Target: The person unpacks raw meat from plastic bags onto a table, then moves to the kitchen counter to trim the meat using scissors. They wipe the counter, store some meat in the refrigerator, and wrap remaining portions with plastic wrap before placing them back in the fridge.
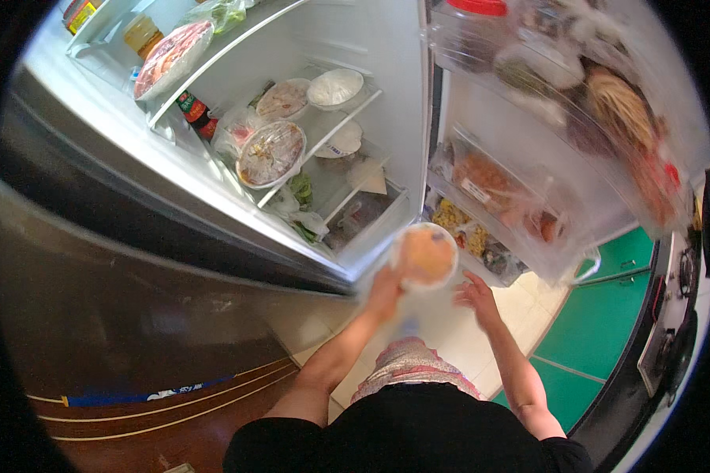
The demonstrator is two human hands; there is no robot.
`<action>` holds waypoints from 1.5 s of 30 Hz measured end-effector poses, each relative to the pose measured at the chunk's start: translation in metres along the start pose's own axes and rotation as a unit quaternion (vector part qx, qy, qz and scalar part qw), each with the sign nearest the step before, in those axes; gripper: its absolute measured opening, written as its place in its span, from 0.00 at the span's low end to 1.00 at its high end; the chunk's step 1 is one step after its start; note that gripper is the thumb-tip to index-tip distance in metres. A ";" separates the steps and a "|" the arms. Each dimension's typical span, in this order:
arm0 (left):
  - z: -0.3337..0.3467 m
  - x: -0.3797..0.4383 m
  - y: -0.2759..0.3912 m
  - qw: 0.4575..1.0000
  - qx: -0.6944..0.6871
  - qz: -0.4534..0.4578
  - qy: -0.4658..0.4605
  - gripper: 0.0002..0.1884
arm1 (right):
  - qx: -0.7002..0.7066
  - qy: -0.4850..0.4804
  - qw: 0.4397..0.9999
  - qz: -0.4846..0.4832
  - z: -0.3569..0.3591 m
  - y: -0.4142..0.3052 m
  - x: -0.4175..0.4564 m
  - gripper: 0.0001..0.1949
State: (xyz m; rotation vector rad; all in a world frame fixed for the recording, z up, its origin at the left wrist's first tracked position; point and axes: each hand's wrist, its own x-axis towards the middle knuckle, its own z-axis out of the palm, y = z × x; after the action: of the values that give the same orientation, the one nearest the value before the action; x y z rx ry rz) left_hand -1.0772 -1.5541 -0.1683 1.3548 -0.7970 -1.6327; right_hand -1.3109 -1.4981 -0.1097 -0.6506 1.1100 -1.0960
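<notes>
My left hand [386, 291] grips the rim of a round white bowl [427, 256] with orange-yellow food in it, slightly blurred, in front of the refrigerator opening. To the right of the bowl, my right hand [475, 295] is apart from it, its fingers spread and nothing in them. Inside the refrigerator, a plastic-wrapped dish of dark food [271, 154] rests at the front of the middle shelf. Behind it are a wrapped plate [283, 99] and a covered white bowl [336, 87]. On the upper shelf lies a wrapped plate of raw sliced meat [173, 59].
At the right, the open refrigerator door [509, 124] carries bins of bagged food and a red-lidded jar [473, 29]. Green cabinets [591, 325] and a counter with a stove [665, 349] stand beyond it. A dark lower refrigerator front [124, 266] fills the left.
</notes>
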 end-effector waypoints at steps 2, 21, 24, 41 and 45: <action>-0.042 0.056 -0.028 0.994 0.065 0.090 0.020 0.15 | -0.028 -0.025 0.999 0.038 -0.011 0.014 0.017 0.19; -0.158 0.337 0.016 0.853 -0.372 0.049 0.363 0.22 | -0.125 0.229 0.915 0.308 -0.172 0.126 -0.055 0.13; -0.162 0.346 0.027 0.859 -0.373 0.071 0.345 0.23 | -0.125 0.235 0.909 0.321 -0.170 0.128 -0.056 0.13; -0.132 0.255 0.016 0.975 -0.158 -0.021 0.155 0.12 | -0.495 0.386 0.728 -0.275 -0.332 -0.134 -0.001 0.19; -0.094 0.162 -0.016 0.980 -0.149 -0.002 0.135 0.09 | -0.080 0.339 0.873 -0.342 -0.309 -0.160 0.028 0.20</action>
State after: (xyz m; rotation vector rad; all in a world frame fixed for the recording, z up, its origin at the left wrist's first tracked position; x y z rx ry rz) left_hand -0.9979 -1.6888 -0.2729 1.3215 -0.3728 -1.4623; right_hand -1.6556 -1.5531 -0.0912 -0.8497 1.6405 -1.9549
